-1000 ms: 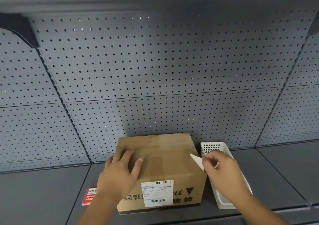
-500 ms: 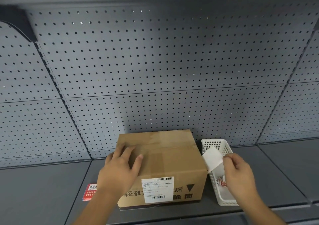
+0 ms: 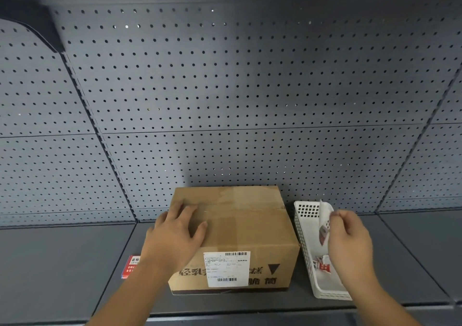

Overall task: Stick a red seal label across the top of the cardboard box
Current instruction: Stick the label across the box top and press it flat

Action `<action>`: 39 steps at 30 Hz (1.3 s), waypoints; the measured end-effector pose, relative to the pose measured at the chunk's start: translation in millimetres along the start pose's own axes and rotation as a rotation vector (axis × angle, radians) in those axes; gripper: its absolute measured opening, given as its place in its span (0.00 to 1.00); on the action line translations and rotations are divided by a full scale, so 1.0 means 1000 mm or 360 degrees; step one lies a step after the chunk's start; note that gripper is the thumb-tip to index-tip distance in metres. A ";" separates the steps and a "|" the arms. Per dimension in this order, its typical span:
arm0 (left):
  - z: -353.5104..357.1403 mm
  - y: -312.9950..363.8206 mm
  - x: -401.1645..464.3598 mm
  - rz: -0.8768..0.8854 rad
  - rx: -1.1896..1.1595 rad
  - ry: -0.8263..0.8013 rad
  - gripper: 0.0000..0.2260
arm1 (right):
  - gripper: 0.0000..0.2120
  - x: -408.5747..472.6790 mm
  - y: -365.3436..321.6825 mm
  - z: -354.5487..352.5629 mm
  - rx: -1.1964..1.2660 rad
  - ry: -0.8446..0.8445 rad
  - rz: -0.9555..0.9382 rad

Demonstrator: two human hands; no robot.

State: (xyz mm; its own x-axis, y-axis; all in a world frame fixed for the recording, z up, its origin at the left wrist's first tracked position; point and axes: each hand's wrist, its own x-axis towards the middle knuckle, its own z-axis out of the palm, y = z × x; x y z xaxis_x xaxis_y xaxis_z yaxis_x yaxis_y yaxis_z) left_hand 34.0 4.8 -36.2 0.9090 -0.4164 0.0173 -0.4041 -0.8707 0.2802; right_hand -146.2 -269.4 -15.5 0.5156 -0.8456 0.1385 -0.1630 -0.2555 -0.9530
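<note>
On shelf, left hand flat on cardboard box, right hand pinching label over basket

I get one head-worn wide-angle view, close in, facing the pegboard wall and tilted down; the shelf fills the frame's bottom.
</note>
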 end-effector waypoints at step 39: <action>-0.022 0.033 0.074 -0.0041 -0.1081 -0.0094 0.05 | 0.22 0.039 -0.033 0.138 -0.0560 -0.0680 -0.0584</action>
State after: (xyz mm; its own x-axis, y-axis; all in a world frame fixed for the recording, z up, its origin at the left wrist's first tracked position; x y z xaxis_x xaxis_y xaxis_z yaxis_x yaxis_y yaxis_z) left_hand 90.6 -49.0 -4.6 0.9027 -0.4280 -0.0443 -0.2115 -0.5310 0.8205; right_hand -4.9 -228.9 -15.7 0.8664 -0.4326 0.2492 -0.1407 -0.6905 -0.7095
